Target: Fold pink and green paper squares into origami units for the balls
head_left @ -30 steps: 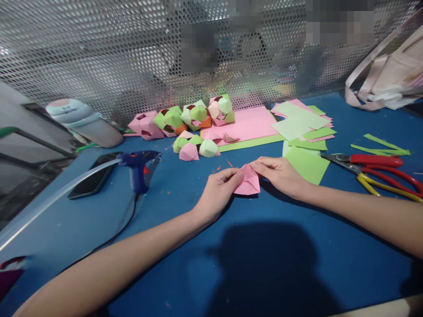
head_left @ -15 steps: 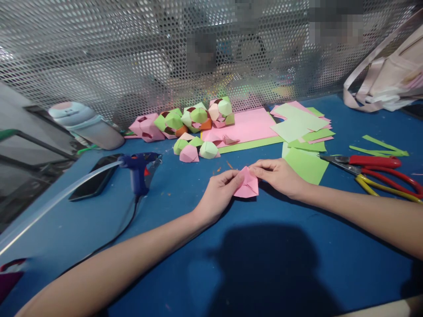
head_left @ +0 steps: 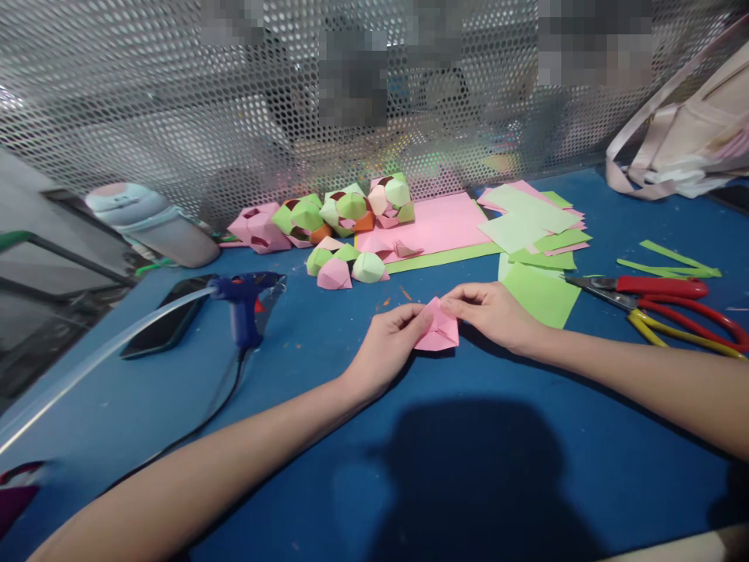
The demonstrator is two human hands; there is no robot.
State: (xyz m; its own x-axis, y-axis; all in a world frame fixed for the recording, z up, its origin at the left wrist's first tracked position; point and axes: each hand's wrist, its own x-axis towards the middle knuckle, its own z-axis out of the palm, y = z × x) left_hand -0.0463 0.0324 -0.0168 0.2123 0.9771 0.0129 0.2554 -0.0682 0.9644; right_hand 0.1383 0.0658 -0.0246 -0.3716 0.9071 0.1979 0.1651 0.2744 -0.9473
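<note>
At your far left, the bottle is at the back of the blue table, near the mesh. In front of it are the phone and, just right of that, the glue gun, a clear stick in its rear and its cord trailing toward you. Further right, four paper balls line up along the mesh, with small folded pieces before them.

Your left hand pinches the left side of the pink paper, thumb on top. The paper is folded and sits between your hands, near the middle of the table. Your right hand pinches its upper right edge, so both grips are closed on it.

Beyond your right hand lie loose sheets, then the scissors beside a red-handled tool. Green strips lie behind these; the bag is at the far right.
</note>
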